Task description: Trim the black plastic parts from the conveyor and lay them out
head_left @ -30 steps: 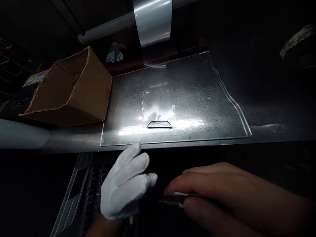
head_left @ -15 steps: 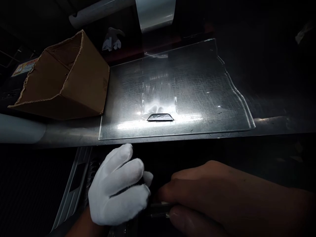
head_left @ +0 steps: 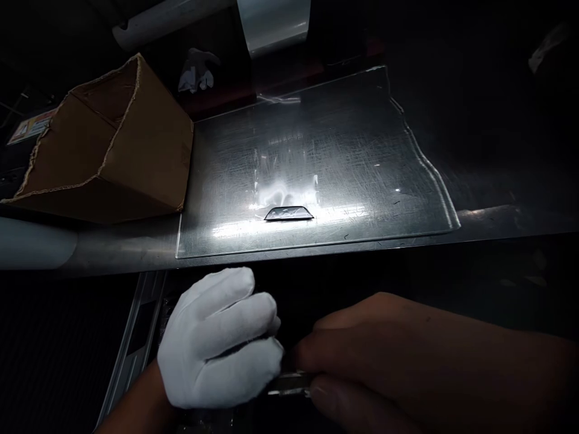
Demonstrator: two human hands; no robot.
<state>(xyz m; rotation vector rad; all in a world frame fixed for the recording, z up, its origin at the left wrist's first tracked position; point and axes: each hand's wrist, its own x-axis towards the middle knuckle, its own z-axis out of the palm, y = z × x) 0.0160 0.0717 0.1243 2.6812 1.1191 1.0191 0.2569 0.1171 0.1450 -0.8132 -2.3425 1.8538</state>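
Note:
My left hand, in a white glove, is curled into a fist below the bench edge, closed around something dark that I cannot make out. My bare right hand sits just to its right, thumb and fingers pinching a small flat metal piece whose end meets the gloved fingers. On the bench above lies a clear scratched plastic sheet with a small dark trapezoid part near its front edge, under a piece of clear film.
An open cardboard box lies tipped on the bench at the left. A roll of clear film hangs on a bar at the top. A white glove lies behind the box. A ribbed metal rail runs below the bench.
My gloved left hand has closed from loosely extended fingers into a fist and drawn nearer to my right hand. The view tilted slightly; bench items have not moved.

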